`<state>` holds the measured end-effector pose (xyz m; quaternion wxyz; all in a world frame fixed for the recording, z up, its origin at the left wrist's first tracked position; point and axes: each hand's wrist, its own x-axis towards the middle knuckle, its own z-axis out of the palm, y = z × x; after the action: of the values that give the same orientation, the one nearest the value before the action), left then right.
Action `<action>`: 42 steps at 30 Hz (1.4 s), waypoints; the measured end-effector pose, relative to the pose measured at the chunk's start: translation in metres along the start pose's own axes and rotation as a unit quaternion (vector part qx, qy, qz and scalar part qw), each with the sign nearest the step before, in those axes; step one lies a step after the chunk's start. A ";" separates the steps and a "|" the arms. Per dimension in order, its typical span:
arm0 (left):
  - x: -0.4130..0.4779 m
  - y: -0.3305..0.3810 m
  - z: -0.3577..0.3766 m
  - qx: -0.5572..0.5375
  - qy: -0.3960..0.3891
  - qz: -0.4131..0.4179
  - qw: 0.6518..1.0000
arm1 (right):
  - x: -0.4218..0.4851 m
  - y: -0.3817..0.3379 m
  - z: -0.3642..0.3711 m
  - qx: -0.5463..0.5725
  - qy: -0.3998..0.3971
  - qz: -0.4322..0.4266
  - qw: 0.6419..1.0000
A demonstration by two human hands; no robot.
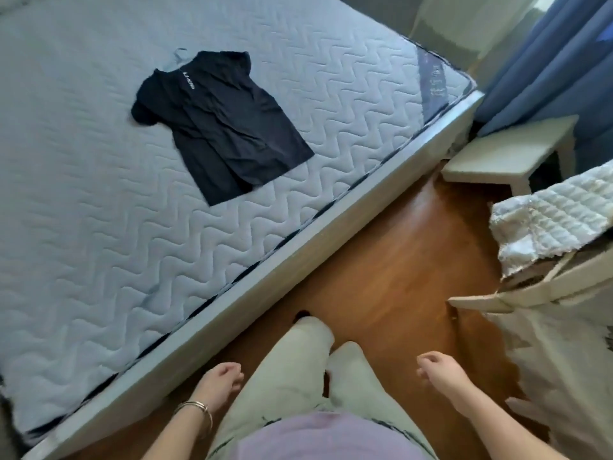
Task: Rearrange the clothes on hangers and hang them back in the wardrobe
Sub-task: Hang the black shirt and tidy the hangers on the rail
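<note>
A black T-shirt with small white lettering lies flat on the quilted grey mattress. A pale hanger hook sticks out at its collar. My left hand, with bracelets on the wrist, hangs low beside the bed's edge, fingers loosely curled and holding nothing. My right hand hangs over the wooden floor, fingers also loosely curled and empty. Both hands are well short of the shirt. No wardrobe is in view.
A wooden floor runs between the bed and the right side. A small white stool stands by blue curtains. Quilted white fabric and pale cloth lie piled on the right.
</note>
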<state>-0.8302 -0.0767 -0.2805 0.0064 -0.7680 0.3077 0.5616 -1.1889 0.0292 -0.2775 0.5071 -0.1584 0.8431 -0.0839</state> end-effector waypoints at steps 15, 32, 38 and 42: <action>0.078 0.123 -0.056 -0.138 -0.003 -0.088 0.986 | 0.085 -0.217 0.006 -0.184 -0.061 -0.069 0.979; 0.204 0.339 -0.130 -0.182 0.056 0.042 0.981 | 0.195 -0.508 0.008 -0.247 -0.137 -0.094 0.955; 0.345 0.457 -0.170 -0.057 0.139 0.137 0.979 | 0.288 -0.700 0.063 -0.310 -0.082 -0.269 0.908; 0.456 0.533 -0.208 0.054 0.213 0.212 0.952 | 0.342 -0.822 0.119 -0.403 -0.037 -0.386 0.829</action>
<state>-0.8248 -0.7947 -0.4196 -0.1366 -0.7857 0.4875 0.3554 -1.0828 -0.8584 -0.3688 0.3553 -0.6638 0.6533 0.0802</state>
